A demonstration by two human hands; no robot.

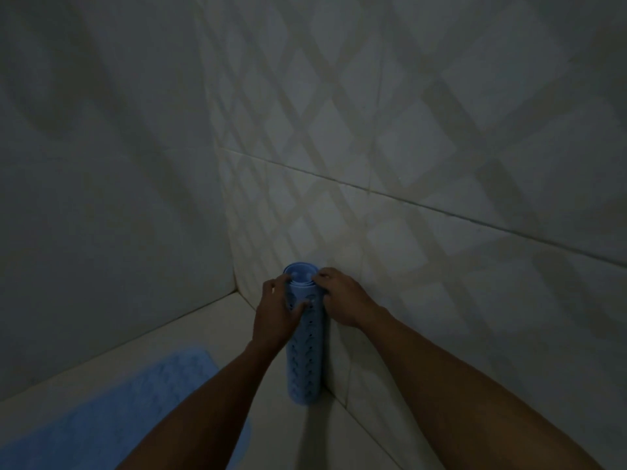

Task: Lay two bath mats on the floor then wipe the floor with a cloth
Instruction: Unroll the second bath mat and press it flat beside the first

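A blue bath mat rolled into a tube [305, 361] stands upright on the floor, against the tiled wall near the corner. My left hand [276, 313] grips its upper left side, thumb across the front. My right hand [342, 296] holds the top right edge, fingers curled over the rim of the roll. A second blue bath mat [112, 412] lies flat on the floor at the lower left, partly hidden by my left forearm. No cloth is in view.
Two tiled walls meet in a corner [234, 286] just left of the roll. The light floor [190, 337] shows as a narrow strip between the flat mat and the walls. The room is dim.
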